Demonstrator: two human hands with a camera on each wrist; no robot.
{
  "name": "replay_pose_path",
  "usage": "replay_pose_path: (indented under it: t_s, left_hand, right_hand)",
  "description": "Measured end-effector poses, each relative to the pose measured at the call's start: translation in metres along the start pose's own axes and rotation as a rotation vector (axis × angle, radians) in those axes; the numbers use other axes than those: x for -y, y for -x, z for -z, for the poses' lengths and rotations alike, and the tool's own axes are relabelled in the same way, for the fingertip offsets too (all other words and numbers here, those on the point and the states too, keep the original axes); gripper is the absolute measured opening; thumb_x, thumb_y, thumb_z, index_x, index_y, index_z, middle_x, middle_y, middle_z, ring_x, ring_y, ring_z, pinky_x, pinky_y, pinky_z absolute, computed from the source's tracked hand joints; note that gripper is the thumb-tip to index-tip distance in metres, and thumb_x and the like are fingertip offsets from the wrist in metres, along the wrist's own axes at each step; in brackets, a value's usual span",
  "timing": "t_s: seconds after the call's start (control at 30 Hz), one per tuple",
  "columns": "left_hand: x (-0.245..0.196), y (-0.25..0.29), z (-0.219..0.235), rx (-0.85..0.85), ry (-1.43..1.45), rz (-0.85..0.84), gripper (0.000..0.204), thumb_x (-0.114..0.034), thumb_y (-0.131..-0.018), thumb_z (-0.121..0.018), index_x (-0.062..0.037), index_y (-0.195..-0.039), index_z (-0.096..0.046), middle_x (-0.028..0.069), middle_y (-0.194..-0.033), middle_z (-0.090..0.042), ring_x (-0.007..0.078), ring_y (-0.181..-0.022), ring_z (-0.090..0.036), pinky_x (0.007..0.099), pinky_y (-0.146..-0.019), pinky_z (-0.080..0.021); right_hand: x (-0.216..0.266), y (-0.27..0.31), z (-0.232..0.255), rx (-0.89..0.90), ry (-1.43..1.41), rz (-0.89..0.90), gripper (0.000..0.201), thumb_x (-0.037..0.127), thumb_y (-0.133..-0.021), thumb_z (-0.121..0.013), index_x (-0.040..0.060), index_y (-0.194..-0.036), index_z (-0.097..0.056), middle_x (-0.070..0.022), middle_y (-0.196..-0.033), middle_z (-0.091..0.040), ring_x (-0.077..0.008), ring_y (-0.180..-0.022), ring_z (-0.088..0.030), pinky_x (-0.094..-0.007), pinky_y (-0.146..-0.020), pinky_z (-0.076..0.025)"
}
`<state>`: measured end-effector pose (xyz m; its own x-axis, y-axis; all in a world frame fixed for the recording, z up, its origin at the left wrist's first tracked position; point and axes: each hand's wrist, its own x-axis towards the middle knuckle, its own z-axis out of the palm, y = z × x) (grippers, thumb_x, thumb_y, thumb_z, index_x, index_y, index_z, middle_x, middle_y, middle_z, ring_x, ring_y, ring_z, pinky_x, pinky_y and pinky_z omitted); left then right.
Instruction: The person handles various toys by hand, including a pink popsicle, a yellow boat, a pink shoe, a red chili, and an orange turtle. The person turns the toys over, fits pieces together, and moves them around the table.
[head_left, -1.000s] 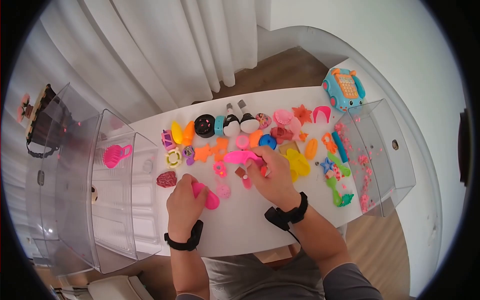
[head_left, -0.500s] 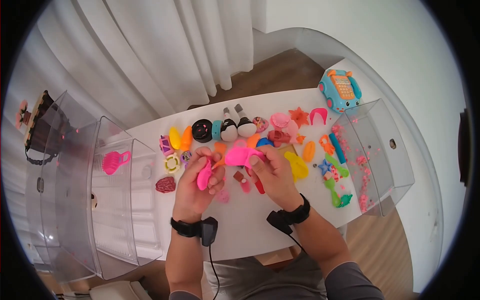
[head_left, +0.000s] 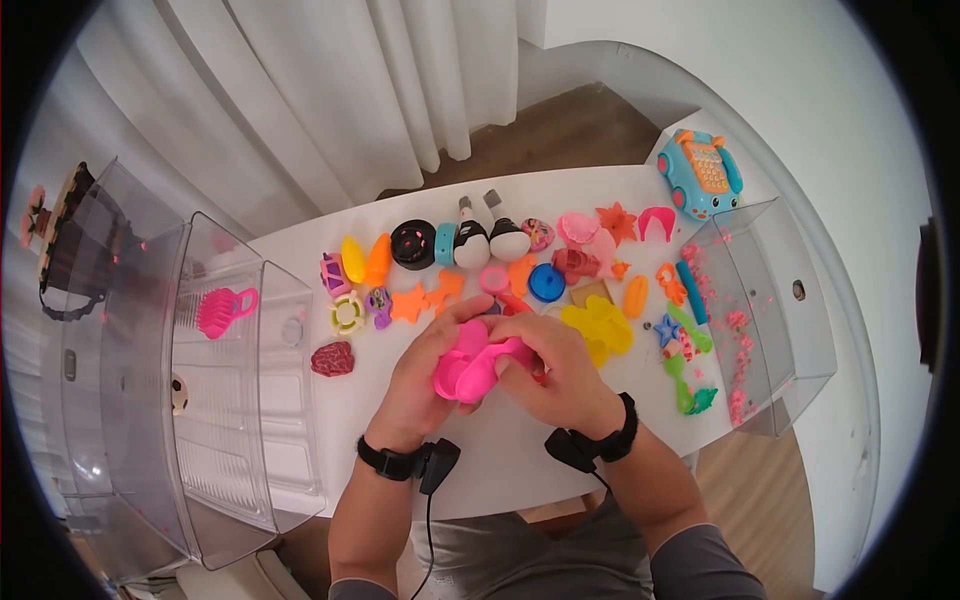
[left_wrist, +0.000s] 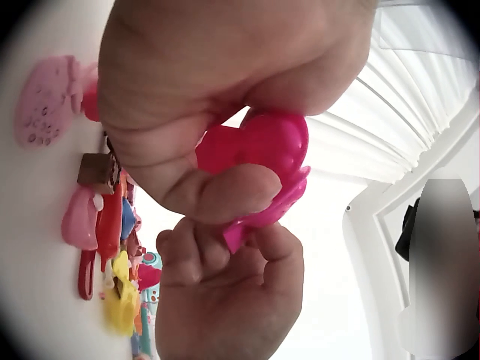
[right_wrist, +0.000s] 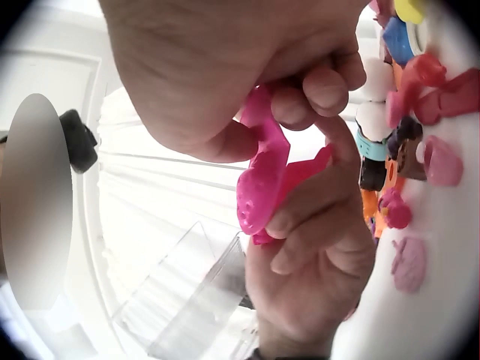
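Note:
Both hands meet low over the table's front half, each holding a hot-pink plastic piece. My left hand point(head_left: 410, 388) grips a rounded, lobed toy piece point(left_wrist: 279, 139), its thumb across the front in the left wrist view. Between thumb and fingers, my right hand point(head_left: 572, 382) pinches the narrow handle of a scoop-like toy piece point(right_wrist: 259, 191) with a bumpy, bulging end. In the head view the scoop-like piece overlaps the lobed one, hiding part of it. Fingers of both hands come close together behind the pieces.
Toys lie across the white table point(head_left: 490, 470): orange stars point(head_left: 408, 302), a yellow piece point(head_left: 600, 330), a blue round piece point(head_left: 546, 283), a brown-red piece point(head_left: 332, 359). Clear bins stand left point(head_left: 225, 470) and right point(head_left: 800, 345); the left one holds a pink basket-like toy point(head_left: 226, 312). A toy phone point(head_left: 700, 172) sits behind.
My left hand has lifted its pink piece from near the table and moved right to meet the right hand. The right hand has turned its piece and come down slightly; the two pieces now overlap.

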<state>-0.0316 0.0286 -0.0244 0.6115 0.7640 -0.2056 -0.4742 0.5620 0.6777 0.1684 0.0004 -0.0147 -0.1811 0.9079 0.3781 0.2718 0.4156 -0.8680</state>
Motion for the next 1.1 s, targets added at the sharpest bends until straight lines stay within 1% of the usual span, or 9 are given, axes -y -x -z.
replay_pose_path:
  t_s: [0.07,0.17,0.27,0.4,0.67,0.87,0.93,1.03,1.1]
  left_hand:
    - [-0.003,0.003,-0.011,-0.047,-0.121,-0.046,0.057,-0.042,-0.111,-0.039,-0.0037,-0.154,-0.039,0.0135,-0.135,-0.062,0.0166,-0.086,-0.069,0.0295,-0.055,-0.054]
    - [0.008,-0.002,-0.021,-0.167,-0.324,-0.161,0.056,-0.043,-0.113,-0.033,-0.0045,-0.152,-0.044,0.0111,-0.124,-0.065,0.0165,-0.076,-0.069,0.0276,-0.052,-0.053]
    - [0.001,0.002,-0.015,-0.056,-0.330,-0.075,0.057,-0.046,-0.114,-0.032,-0.0032,-0.150,-0.045,0.0113,-0.116,-0.067,0.0171,-0.070,-0.068,0.0284,-0.054,-0.055]
    - [0.000,0.005,-0.017,-0.081,-0.336,-0.077,0.059,-0.048,-0.114,-0.032,-0.0023,-0.148,-0.047,0.0119,-0.111,-0.068,0.0177,-0.064,-0.067,0.0287,-0.055,-0.055]
    - [-0.006,0.009,-0.017,-0.110,-0.362,-0.093,0.048,-0.038,-0.111,-0.051,-0.0037,-0.145,-0.051,0.0082,-0.107,-0.069,0.0159,-0.067,-0.068,0.0269,-0.058,-0.055]
    - [-0.002,0.001,-0.009,-0.269,-0.180,-0.163,0.053,-0.042,-0.110,-0.048,-0.0004,-0.141,-0.054,0.0113,-0.107,-0.070,0.0201,-0.077,-0.070,0.0309,-0.059,-0.055]
    - [-0.004,0.001,-0.009,-0.264,-0.147,-0.196,0.051,-0.040,-0.109,-0.046,-0.0006,-0.141,-0.055,0.0113,-0.107,-0.070,0.0195,-0.080,-0.069,0.0314,-0.062,-0.054]
    - [-0.003,0.001,0.001,-0.195,-0.038,-0.219,0.050,-0.037,-0.108,-0.045,-0.0011,-0.140,-0.057,0.0110,-0.108,-0.069,0.0185,-0.084,-0.066,0.0315,-0.067,-0.052]
    - [0.000,0.001,0.007,-0.133,0.040,-0.208,0.049,-0.037,-0.107,-0.045,-0.0014,-0.140,-0.057,0.0107,-0.109,-0.069,0.0180,-0.085,-0.065,0.0312,-0.069,-0.051]
  right_hand:
    - [0.003,-0.001,-0.001,-0.019,0.075,0.070,0.027,0.011,-0.086,-0.074,0.0066,-0.113,-0.068,-0.0097,-0.091,-0.070,-0.0242,-0.072,-0.065,-0.0336,-0.064,-0.050]
    - [0.013,-0.002,0.000,0.057,0.117,-0.048,0.029,0.010,-0.085,-0.075,0.0077,-0.114,-0.069,-0.0107,-0.094,-0.072,-0.0276,-0.073,-0.066,-0.0372,-0.065,-0.052]
    - [0.005,-0.001,-0.006,0.001,0.078,-0.061,0.030,0.012,-0.084,-0.078,0.0082,-0.114,-0.070,-0.0098,-0.095,-0.072,-0.0266,-0.073,-0.066,-0.0371,-0.066,-0.051]
    - [0.007,-0.004,-0.007,-0.095,0.125,-0.025,0.037,0.015,-0.083,-0.082,0.0090,-0.117,-0.069,-0.0074,-0.093,-0.071,-0.0248,-0.071,-0.064,-0.0363,-0.066,-0.050]
    - [0.005,-0.002,-0.009,-0.108,0.206,0.001,0.038,0.017,-0.083,-0.084,0.0087,-0.116,-0.068,-0.0066,-0.090,-0.069,-0.0235,-0.068,-0.062,-0.0351,-0.065,-0.049]
    - [-0.010,0.005,0.002,-0.254,0.071,-0.071,0.027,0.018,-0.092,-0.081,0.0038,-0.106,-0.063,-0.0059,-0.094,-0.064,-0.0140,-0.077,-0.060,-0.0282,-0.072,-0.050]
    - [-0.015,0.004,0.005,-0.421,-0.193,-0.249,0.024,0.017,-0.098,-0.077,0.0018,-0.108,-0.061,-0.0050,-0.106,-0.061,-0.0100,-0.087,-0.058,-0.0267,-0.079,-0.050]
    - [-0.016,-0.002,0.005,-0.437,-0.321,-0.191,0.023,0.017,-0.100,-0.074,0.0007,-0.109,-0.060,-0.0056,-0.116,-0.057,-0.0097,-0.094,-0.058,-0.0260,-0.082,-0.050]
    - [-0.021,0.001,0.004,-0.434,-0.303,-0.207,0.022,0.017,-0.100,-0.074,0.0013,-0.108,-0.061,-0.0042,-0.110,-0.059,-0.0082,-0.090,-0.058,-0.0253,-0.079,-0.050]
